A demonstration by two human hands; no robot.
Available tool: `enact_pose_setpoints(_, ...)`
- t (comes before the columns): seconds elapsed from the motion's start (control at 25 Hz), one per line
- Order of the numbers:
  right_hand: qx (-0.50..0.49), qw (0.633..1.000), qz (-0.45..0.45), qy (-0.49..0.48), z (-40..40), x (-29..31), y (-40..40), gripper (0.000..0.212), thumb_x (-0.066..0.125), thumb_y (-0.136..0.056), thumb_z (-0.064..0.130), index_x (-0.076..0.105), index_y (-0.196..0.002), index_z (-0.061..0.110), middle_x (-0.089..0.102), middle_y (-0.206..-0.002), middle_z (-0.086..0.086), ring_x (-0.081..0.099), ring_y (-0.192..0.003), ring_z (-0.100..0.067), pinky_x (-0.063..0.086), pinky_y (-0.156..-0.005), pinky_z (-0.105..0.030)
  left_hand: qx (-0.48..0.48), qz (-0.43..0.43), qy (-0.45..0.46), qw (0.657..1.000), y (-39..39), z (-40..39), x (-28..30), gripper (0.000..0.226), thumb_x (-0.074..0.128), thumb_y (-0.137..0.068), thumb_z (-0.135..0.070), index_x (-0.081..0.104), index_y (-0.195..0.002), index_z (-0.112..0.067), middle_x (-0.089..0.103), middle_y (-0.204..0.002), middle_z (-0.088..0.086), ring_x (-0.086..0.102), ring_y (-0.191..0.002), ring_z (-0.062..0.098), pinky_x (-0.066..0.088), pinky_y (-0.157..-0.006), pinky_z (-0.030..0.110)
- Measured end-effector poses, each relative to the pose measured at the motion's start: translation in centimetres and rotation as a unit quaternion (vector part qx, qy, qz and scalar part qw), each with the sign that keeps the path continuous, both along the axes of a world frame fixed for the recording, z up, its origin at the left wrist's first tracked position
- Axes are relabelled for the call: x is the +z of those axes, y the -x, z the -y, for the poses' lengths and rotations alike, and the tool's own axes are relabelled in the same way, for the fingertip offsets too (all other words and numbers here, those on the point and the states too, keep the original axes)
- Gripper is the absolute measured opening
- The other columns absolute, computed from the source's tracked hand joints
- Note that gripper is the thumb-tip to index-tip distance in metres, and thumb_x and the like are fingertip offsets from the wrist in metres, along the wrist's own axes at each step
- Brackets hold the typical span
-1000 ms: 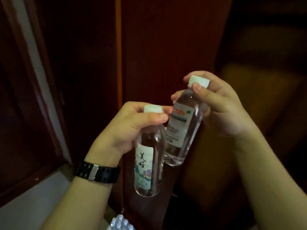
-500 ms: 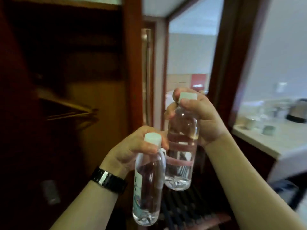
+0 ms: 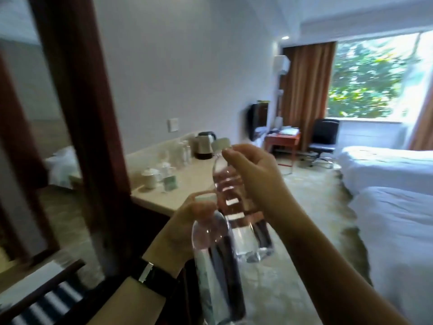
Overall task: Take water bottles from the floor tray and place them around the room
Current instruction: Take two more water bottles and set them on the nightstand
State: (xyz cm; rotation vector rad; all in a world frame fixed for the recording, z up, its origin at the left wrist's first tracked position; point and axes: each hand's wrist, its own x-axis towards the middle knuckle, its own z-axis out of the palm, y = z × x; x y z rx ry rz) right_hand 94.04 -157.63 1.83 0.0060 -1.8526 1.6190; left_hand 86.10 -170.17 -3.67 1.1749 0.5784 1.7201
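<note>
I hold two clear water bottles with white caps in front of me, side by side and touching. My left hand (image 3: pixel 185 221), with a black watch on the wrist, grips the nearer bottle (image 3: pixel 215 273) at its neck; it hangs low and upright. My right hand (image 3: pixel 255 174) grips the farther bottle (image 3: pixel 243 221) near its cap, higher up and slightly tilted. The floor tray is out of view.
A beige counter (image 3: pixel 185 186) at left centre carries a kettle (image 3: pixel 205 145), cups and glasses. A dark wooden frame (image 3: pixel 89 137) stands at left. Two white beds (image 3: pixel 398 219) fill the right. A desk (image 3: pixel 282 141) and office chair (image 3: pixel 322 139) sit by the window.
The view has swung right, from the dark wardrobe past the doorway into the bright room. Both hands kept their bottles, which stay close together in front of me.
</note>
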Motion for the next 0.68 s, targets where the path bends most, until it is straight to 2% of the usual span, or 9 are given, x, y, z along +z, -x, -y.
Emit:
enact_pose_setpoints(0.04,-0.013,0.999,0.029,-0.003,-1.3,-0.7,-0.1,0.023,0.064,-0.089,0.038,0.064,-0.101,0.018,0.072,-0.071,-0.005,0.072,-0.060,-0.022,0.059,-0.050,-0.040,0.001,0.027,0.018,0.999,-0.3,-2.1,1.4,0.033,0.061,-0.087,-0.005,0.062,-0.116,0.013,0.072,-0.108,0.026,0.072,-0.098,0.033,0.057,-0.084,0.040)
enact_pose_setpoints(0.12,-0.082,0.994,0.065,-0.028,-6.8,-1.9,-0.2,0.031,0.060,-0.089,0.048,0.059,-0.105,0.022,0.073,-0.082,-0.004,0.073,-0.067,-0.021,0.060,-0.052,-0.041,0.030,0.012,0.081,0.996,1.5,-9.5,2.7,0.062,0.071,-0.077,-0.011,0.050,-0.128,0.018,0.054,-0.128,0.042,0.060,-0.113,0.047,0.053,-0.091,0.054)
enact_pose_setpoints(0.2,-0.127,0.989,0.078,-0.009,-12.1,-2.7,0.6,0.036,0.058,-0.089,0.053,0.061,-0.105,0.021,0.073,-0.091,-0.010,0.074,-0.071,-0.023,0.056,-0.051,-0.031,0.057,-0.024,0.114,0.992,3.7,-15.5,3.6,0.076,0.075,-0.071,-0.016,0.045,-0.133,0.015,0.037,-0.139,0.048,0.047,-0.121,0.055,0.045,-0.097,0.062)
enact_pose_setpoints(0.28,-0.140,0.988,0.056,0.034,-17.8,-3.5,1.8,0.041,0.061,-0.087,0.053,0.064,-0.106,0.017,0.072,-0.096,-0.022,0.072,-0.075,-0.034,0.053,-0.050,-0.029,0.044,-0.026,0.120,0.991,5.6,-21.3,4.5,0.071,0.077,-0.071,-0.019,0.048,-0.128,0.011,0.043,-0.130,0.042,0.053,-0.111,0.049,0.047,-0.095,0.058)
enact_pose_setpoints(0.4,-0.103,0.987,-0.004,0.127,-26.8,-4.6,4.1,0.054,0.060,-0.087,0.051,0.061,-0.120,0.009,0.068,-0.107,-0.030,0.068,-0.085,-0.048,0.057,-0.060,-0.040,0.039,0.009,0.134,0.990,10.3,-30.2,4.4,0.055,0.079,-0.067,-0.016,0.060,-0.116,0.003,0.061,-0.118,0.023,0.061,-0.111,0.039,0.048,-0.095,0.057)
enact_pose_setpoints(0.44,-0.076,0.984,-0.014,0.160,-29.9,-4.9,5.0,0.058,0.060,-0.086,0.052,0.060,-0.123,0.008,0.070,-0.106,-0.025,0.069,-0.084,-0.045,0.057,-0.064,-0.042,0.066,0.016,0.125,0.990,12.0,-33.2,4.4,0.043,0.077,-0.068,-0.017,0.067,-0.105,0.002,0.068,-0.111,0.018,0.064,-0.112,0.037,0.051,-0.092,0.056)
enact_pose_setpoints(0.52,-0.044,0.973,-0.029,0.225,-36.1,-5.4,7.2,0.069,0.075,-0.070,0.050,0.061,-0.121,0.006,0.072,-0.096,-0.014,0.070,-0.074,-0.031,0.058,-0.062,-0.039,0.127,-0.001,0.117,0.985,15.5,-39.1,4.9,0.026,0.073,-0.070,-0.020,0.069,-0.088,-0.002,0.077,-0.095,0.011,0.072,-0.102,0.031,0.059,-0.080,0.049)
enact_pose_setpoints(0.6,-0.038,0.963,-0.035,0.265,-41.9,-5.4,9.2,0.086,0.090,-0.049,0.040,0.057,-0.120,0.005,0.069,-0.092,-0.011,0.069,-0.071,-0.026,0.058,-0.060,-0.039,0.138,-0.047,0.127,0.981,18.3,-44.9,6.5,0.025,0.068,-0.076,-0.019,0.067,-0.095,-0.003,0.078,-0.079,0.006,0.077,-0.079,0.024,0.062,-0.061,0.038)
enact_pose_setpoints(0.68,-0.016,0.961,-0.031,0.274,-47.1,-5.5,11.0,0.091,0.093,-0.042,0.031,0.054,-0.121,0.004,0.065,-0.094,-0.012,0.068,-0.074,-0.025,0.058,-0.062,-0.040,0.144,-0.095,0.132,0.976,20.4,-50.7,8.0,0.024,0.065,-0.085,-0.017,0.065,-0.103,-0.001,0.077,-0.069,0.004,0.076,-0.066,0.020,0.058,-0.049,0.031)
